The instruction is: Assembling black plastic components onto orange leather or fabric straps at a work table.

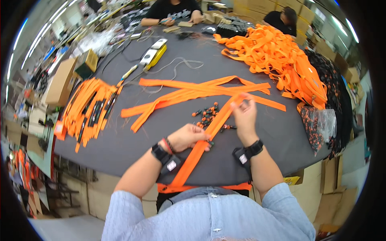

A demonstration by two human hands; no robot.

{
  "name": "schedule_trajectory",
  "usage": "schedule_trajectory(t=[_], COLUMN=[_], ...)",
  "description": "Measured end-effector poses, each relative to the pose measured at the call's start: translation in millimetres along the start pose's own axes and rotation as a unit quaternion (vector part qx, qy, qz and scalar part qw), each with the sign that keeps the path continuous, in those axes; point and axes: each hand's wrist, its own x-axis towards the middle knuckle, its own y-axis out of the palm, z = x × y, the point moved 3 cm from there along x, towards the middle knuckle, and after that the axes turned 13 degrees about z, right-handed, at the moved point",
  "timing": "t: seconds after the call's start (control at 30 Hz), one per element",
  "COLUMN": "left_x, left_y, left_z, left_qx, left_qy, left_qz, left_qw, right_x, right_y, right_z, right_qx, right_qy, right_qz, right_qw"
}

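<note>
A long orange zipper tape [189,165] runs slantwise across the near side of the table and hangs over the front edge towards my lap. My left hand [187,137] is closed at the middle of this tape, with a small dark piece [211,143] at its fingertips. Farther up, my right hand [245,114] pinches the tape near its far end, the thumb partly hidden. Beside and partly behind the tape lies a small heap of black-and-orange zipper pulls [206,116]. Several more orange tapes [177,96] cross one another just beyond my hands.
At the left lies a stack of orange strips [90,108] with black pieces. A large orange strap heap [261,50] and a bag of small parts [313,132] are at the right. A power strip [155,56] trails cables. Two people [173,12] sit across the table.
</note>
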Motion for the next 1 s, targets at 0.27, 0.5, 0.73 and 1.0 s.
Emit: schedule_trajectory(t=[0.27, 0.5, 0.73, 1.0], left_x=[-95.9, -218.9, -176.5, -161.7], left_y=[50.8, 48.0, 46.1, 65.2], left_z=[19.6, 56.9, 127.1, 142.8], left_qx=[0.114, 0.196, 0.339, 0.687], left_qy=[-0.046, -0.14, -0.029, -0.122], left_qz=[0.199, 0.022, -0.156, -0.151], left_qw=[0.972, 0.97, 0.927, 0.7], right_x=[-48.5, -198.4, -282.8, -278.9], right_y=[-60.6, -139.4, -169.0, -201.6], right_z=[87.6, 110.6, 42.2, 58.4], right_qx=[-0.04, -0.121, -0.174, -0.354], right_qy=[-0.14, -0.026, 0.104, 0.525], right_qz=[-0.091, -0.173, -0.273, 0.134], right_qw=[0.985, 0.977, 0.94, 0.763])
